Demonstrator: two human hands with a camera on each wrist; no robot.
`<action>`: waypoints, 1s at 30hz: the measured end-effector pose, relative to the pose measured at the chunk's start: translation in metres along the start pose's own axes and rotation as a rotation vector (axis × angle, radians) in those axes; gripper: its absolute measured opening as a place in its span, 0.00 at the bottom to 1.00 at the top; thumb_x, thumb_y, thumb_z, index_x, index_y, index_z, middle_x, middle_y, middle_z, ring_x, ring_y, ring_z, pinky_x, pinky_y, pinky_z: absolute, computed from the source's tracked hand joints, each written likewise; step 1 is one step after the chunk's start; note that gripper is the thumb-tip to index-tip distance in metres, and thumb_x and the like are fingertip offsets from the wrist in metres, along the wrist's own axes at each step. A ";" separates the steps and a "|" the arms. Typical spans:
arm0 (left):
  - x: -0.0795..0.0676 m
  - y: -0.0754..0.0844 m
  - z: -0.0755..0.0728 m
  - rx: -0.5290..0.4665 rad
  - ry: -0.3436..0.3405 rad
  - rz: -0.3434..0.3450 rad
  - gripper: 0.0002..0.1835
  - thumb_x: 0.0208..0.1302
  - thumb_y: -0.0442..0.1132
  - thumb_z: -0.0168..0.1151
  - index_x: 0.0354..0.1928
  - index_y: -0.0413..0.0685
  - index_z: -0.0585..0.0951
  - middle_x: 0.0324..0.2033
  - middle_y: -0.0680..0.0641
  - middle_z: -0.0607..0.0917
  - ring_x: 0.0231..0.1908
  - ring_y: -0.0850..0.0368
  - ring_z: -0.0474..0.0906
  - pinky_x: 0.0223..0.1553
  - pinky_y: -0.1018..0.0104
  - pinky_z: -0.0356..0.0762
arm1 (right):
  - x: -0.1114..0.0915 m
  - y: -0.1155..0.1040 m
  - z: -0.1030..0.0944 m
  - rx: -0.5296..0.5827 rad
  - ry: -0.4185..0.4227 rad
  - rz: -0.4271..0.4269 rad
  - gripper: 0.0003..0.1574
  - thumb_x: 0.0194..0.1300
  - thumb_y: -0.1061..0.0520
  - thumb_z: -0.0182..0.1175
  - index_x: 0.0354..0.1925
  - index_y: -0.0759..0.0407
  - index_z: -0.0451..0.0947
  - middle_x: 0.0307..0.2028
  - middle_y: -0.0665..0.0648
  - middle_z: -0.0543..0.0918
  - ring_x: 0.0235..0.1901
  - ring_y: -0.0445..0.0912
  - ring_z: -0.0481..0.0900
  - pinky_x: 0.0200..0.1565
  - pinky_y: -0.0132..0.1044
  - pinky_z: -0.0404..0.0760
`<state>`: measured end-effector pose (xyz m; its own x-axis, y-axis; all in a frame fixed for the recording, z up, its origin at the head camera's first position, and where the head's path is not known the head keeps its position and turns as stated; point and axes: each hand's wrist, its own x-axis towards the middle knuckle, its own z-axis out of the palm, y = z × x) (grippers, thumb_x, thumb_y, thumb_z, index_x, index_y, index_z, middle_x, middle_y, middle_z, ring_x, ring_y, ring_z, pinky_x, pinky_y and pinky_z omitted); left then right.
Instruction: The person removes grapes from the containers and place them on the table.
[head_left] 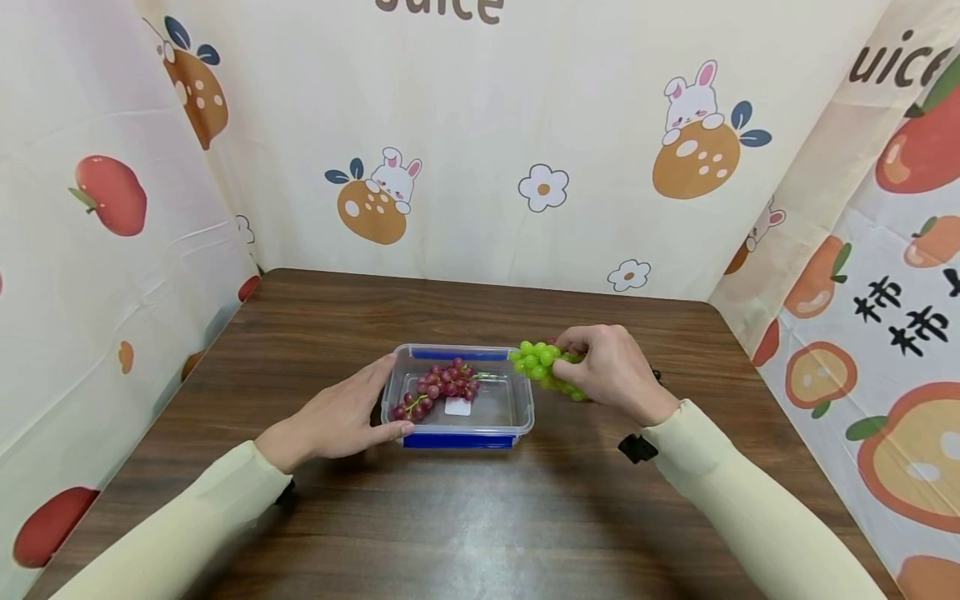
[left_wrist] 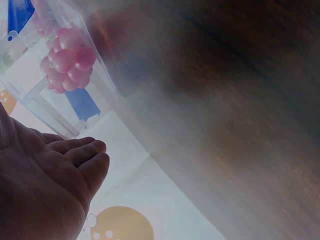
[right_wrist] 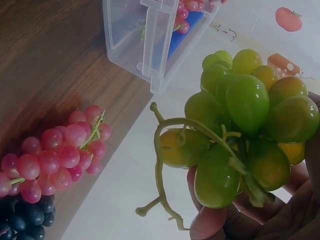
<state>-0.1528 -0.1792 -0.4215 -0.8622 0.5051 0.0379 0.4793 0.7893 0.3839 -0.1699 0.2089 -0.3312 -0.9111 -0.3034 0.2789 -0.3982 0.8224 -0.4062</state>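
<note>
I saw the right grip [head_left: 609,367] pinching the green grapes [head_left: 534,361] at the box's [head_left: 457,431] two o'clock, near its rim. The left grip [head_left: 347,414], uncurled, rested against the nine o'clock side; red grapes [head_left: 447,388] lay inside.

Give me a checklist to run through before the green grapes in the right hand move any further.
1. Green grapes held by the right hand: ok.
2. Container upright and uncovered: ok, its top is open.
3. Left hand at the container: ok, at its left end, thumb by the near corner.
4. Room inside: ok, the red grapes lie to the left and middle, and the right part is bare.
5. Green grapes high enough to pass over the right rim: cannot tell.
6. All fruit inside: not ok, a second red bunch and dark grapes lie outside on the table.
</note>
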 end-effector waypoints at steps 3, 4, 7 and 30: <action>0.000 0.000 0.000 -0.003 -0.002 -0.004 0.64 0.60 0.80 0.54 0.83 0.46 0.43 0.79 0.40 0.54 0.75 0.42 0.58 0.67 0.40 0.67 | -0.001 0.001 0.000 -0.004 0.002 -0.001 0.04 0.57 0.56 0.68 0.30 0.46 0.88 0.19 0.44 0.79 0.21 0.42 0.75 0.21 0.38 0.72; 0.000 0.000 0.000 -0.004 -0.002 -0.004 0.64 0.60 0.80 0.53 0.83 0.46 0.43 0.79 0.40 0.55 0.75 0.41 0.58 0.66 0.40 0.67 | -0.001 0.001 0.000 -0.005 0.001 -0.001 0.04 0.57 0.56 0.68 0.30 0.46 0.88 0.19 0.44 0.79 0.21 0.42 0.74 0.21 0.37 0.72; 0.000 0.000 0.000 -0.005 -0.002 -0.004 0.64 0.60 0.80 0.53 0.83 0.46 0.43 0.79 0.40 0.55 0.75 0.41 0.58 0.66 0.40 0.67 | -0.002 0.003 0.000 -0.009 0.000 0.000 0.04 0.57 0.57 0.68 0.29 0.47 0.88 0.19 0.44 0.79 0.21 0.42 0.74 0.20 0.37 0.71; 0.001 0.000 0.000 0.013 -0.016 -0.013 0.65 0.59 0.82 0.51 0.83 0.45 0.43 0.80 0.40 0.53 0.76 0.41 0.57 0.68 0.40 0.66 | -0.010 0.022 0.002 -0.030 0.009 0.018 0.03 0.57 0.55 0.69 0.28 0.51 0.87 0.18 0.46 0.75 0.20 0.42 0.69 0.21 0.34 0.66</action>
<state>-0.1537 -0.1789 -0.4216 -0.8655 0.5006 0.0179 0.4704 0.8001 0.3723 -0.1694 0.2290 -0.3441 -0.9173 -0.2840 0.2793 -0.3780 0.8418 -0.3854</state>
